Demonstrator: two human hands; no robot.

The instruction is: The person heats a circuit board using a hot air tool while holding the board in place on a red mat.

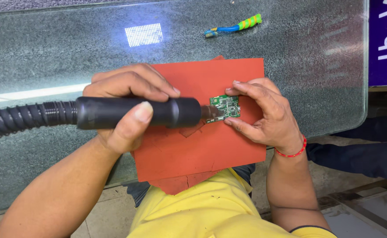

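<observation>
Gripping the hot-air wand (136,113), the left hand (127,110) aims toward 3 o'clock at the circuit board (225,107) pinched by the right hand (264,115); heat could scorch those fingertips (228,122).

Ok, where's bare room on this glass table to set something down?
Free: the glass table above the black nozzle tool, and right of the red mat. Crowded: mat centre, where the left hand, right hand and circuit board meet.
</observation>
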